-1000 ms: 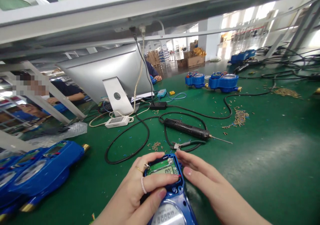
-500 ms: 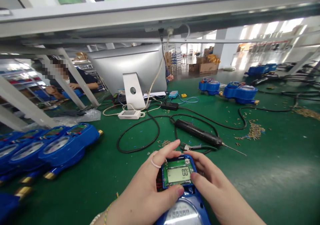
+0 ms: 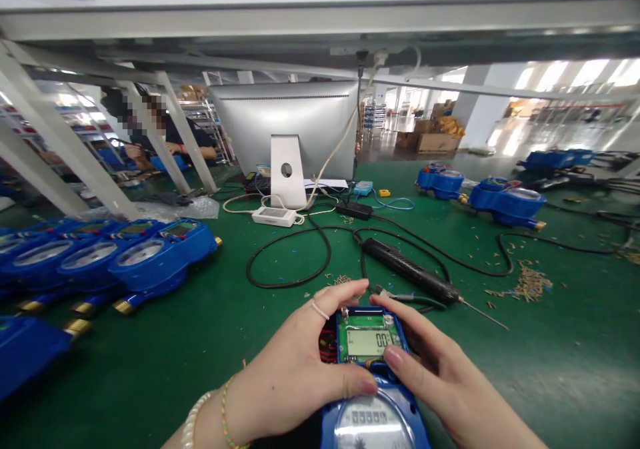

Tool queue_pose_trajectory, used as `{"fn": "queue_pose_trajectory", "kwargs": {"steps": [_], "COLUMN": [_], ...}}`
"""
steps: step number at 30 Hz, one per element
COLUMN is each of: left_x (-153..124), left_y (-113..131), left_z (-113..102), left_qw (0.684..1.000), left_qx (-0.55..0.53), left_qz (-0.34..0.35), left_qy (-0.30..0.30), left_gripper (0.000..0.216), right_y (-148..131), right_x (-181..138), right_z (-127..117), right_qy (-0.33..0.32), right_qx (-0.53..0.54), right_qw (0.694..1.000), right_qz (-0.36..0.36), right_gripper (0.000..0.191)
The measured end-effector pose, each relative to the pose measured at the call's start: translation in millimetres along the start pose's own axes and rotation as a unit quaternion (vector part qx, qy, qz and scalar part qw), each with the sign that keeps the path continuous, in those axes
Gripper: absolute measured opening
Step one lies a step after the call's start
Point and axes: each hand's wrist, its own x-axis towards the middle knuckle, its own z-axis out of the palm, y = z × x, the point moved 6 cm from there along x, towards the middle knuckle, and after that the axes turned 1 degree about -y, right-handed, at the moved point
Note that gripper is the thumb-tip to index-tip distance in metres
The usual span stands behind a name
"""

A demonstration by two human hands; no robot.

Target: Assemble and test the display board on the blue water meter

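Observation:
A blue water meter lies close to me at the bottom centre. Its upper housing has no cover, so a green circuit board with a lit display reading 0.0 shows, with red wires at its left. My left hand wraps the left side, thumb across the meter below the display. My right hand grips the right side, its thumb at the display's lower right corner. Just beyond the hands lies a black electric screwdriver with a long thin bit pointing right.
Several blue meters stand in a row at left, two more at back right. Loose screws lie in piles on the green table. Black cable loops around the screwdriver. A monitor stands behind; a shelf crosses above. Another person sits at far left.
The view has turned left, so the surroundings appear shifted right. Both hands keep hold of the meter; the right thumb now rests slightly lower relative to the display, which still reads 0.0.

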Motion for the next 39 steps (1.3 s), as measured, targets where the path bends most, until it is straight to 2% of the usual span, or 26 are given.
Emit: {"fn": "queue_pose_trajectory", "kwargs": {"steps": [6,12,16,20,28,31,34,36,39], "left_x": [-7,-18,-24,-24,-17,-19,-26,-29,-28], "left_y": [-9,-12,-10,-4,2,10,29,37,40], "left_z": [-18,-40,-38,-32,-25,-19,-9,-1,6], "left_qw": [0.999,0.998,0.987,0.973,0.966,0.960,0.931,0.908,0.892], "left_qx": [-0.028,0.052,0.147,0.221,0.253,0.271,0.302,0.324,0.347], "left_qz": [-0.027,-0.034,-0.066,-0.063,-0.058,0.010,0.153,0.220,0.252], "left_qy": [-0.032,-0.016,0.013,0.024,0.014,0.071,0.134,0.146,0.144], "left_gripper": [0.085,0.058,0.052,0.055,0.056,0.048,0.030,0.027,0.026], "right_y": [5,8,10,10,10,10,9,8,7], "right_x": [-4,-6,-6,-5,-4,-3,-1,-1,-1], "right_z": [-8,-6,-8,-8,-7,-7,-5,-4,-5], "right_qy": [0.019,0.029,0.033,0.037,0.032,0.036,0.034,0.031,0.034], "right_qx": [0.029,0.035,0.032,0.031,0.044,0.031,0.033,0.039,0.036], "right_qw": [0.998,0.995,0.995,0.995,0.996,0.996,0.996,0.997,0.997], "right_qz": [0.062,0.085,0.088,0.087,0.073,0.071,0.069,0.065,0.061], "right_gripper": [0.049,0.054,0.055,0.055,0.054,0.054,0.057,0.057,0.055]}}
